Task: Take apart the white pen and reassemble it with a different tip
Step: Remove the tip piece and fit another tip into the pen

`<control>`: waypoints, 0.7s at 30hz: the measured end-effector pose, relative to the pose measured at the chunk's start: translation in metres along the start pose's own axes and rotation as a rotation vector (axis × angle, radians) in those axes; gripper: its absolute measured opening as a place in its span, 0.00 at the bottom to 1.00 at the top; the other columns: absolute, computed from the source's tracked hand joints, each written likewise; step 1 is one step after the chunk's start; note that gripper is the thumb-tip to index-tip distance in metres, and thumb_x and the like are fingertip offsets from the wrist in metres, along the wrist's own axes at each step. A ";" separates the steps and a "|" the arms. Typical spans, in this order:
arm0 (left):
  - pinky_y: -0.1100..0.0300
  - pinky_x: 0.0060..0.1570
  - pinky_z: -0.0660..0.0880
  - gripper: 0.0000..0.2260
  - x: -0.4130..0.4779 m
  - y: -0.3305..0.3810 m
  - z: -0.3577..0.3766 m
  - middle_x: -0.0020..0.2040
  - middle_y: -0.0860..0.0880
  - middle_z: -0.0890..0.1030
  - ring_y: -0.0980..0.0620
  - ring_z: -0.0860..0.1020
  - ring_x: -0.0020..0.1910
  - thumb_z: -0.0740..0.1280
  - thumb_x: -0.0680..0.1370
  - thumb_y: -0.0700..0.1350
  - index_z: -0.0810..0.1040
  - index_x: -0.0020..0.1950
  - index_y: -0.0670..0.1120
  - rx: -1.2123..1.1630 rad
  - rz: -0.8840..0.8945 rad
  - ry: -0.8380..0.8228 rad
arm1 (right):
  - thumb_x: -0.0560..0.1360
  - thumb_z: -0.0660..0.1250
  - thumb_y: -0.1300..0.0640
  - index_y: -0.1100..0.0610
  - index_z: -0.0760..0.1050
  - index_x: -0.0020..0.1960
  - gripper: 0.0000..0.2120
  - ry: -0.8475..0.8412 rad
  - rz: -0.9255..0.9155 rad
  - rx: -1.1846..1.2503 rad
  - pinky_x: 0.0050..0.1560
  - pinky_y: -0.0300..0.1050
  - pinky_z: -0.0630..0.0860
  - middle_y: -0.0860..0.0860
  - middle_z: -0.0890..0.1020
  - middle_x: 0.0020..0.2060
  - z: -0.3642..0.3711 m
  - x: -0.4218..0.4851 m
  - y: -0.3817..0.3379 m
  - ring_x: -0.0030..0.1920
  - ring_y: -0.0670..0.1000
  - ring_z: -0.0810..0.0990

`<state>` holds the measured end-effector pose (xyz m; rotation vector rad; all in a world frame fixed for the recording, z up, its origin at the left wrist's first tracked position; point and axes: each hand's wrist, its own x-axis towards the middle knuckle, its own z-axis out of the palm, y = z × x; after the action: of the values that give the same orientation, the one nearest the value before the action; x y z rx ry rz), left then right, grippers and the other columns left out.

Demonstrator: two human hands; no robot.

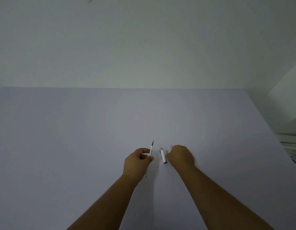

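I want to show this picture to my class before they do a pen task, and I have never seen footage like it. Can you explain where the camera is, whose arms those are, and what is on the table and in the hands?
There is no machine here. One wide-angle camera sits on a person's head and looks forward and down, so both arms reach in from the bottom edge.

The left hand holds a thin white pen part with a dark tip pointing away.

The right hand rests low over the pale table; what its fingers hold, if anything, is hidden.

Between the hands a short white pen piece with silver ends lies on the table.
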<state>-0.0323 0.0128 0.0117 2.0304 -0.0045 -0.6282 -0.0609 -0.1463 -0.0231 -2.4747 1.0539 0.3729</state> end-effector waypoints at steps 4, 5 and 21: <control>0.70 0.34 0.70 0.11 -0.002 0.002 -0.001 0.43 0.52 0.81 0.53 0.78 0.44 0.70 0.75 0.46 0.80 0.58 0.48 -0.002 -0.001 -0.006 | 0.77 0.61 0.49 0.60 0.79 0.53 0.16 -0.012 0.010 0.029 0.47 0.46 0.76 0.55 0.83 0.51 0.001 -0.003 0.001 0.53 0.57 0.82; 0.71 0.34 0.69 0.11 -0.002 0.002 -0.001 0.43 0.52 0.81 0.54 0.78 0.44 0.70 0.75 0.46 0.80 0.58 0.48 0.002 0.000 -0.007 | 0.76 0.62 0.49 0.61 0.79 0.51 0.15 -0.008 0.012 0.057 0.45 0.46 0.76 0.56 0.83 0.49 0.000 -0.004 0.001 0.51 0.57 0.82; 0.70 0.33 0.70 0.11 -0.027 0.037 -0.010 0.38 0.55 0.79 0.60 0.76 0.36 0.69 0.76 0.46 0.80 0.58 0.49 0.038 0.101 -0.015 | 0.75 0.66 0.56 0.58 0.80 0.46 0.06 -0.046 -0.172 1.158 0.36 0.40 0.71 0.53 0.83 0.41 -0.074 -0.041 -0.032 0.35 0.48 0.72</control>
<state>-0.0419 0.0083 0.0570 2.0485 -0.1282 -0.5836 -0.0601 -0.1363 0.0666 -1.4685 0.7007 -0.2092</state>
